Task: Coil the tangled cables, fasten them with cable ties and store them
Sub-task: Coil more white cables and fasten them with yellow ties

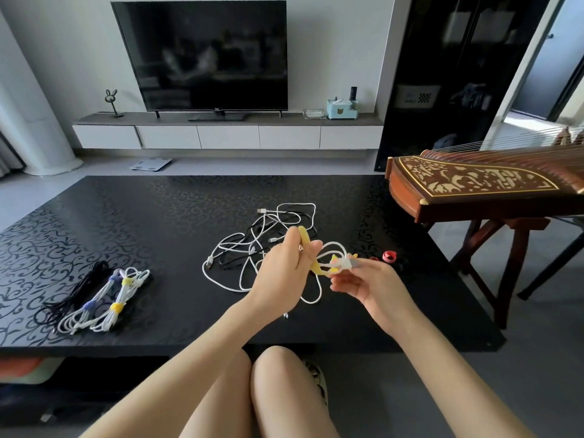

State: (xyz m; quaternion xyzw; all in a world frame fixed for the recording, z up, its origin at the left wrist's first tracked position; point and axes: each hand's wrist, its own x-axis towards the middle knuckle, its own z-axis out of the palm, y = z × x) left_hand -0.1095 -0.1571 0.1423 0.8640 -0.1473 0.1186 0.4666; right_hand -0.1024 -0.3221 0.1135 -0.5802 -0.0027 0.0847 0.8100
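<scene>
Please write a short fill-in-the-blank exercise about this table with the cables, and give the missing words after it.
1. The left hand holds a ___ tie.
2. The right hand pinches a ___ cable.
3. ___ tied bundles lie on the left of the table.
4. Right of both hands lies a ___ tie roll.

Missing words: yellow, white, three, red.

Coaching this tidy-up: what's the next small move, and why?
Probably pull the yellow tie round the white cable and close it: the left hand holds the tie's free end, the right hand pinches the cable, and the tie looks unfastened.
</scene>
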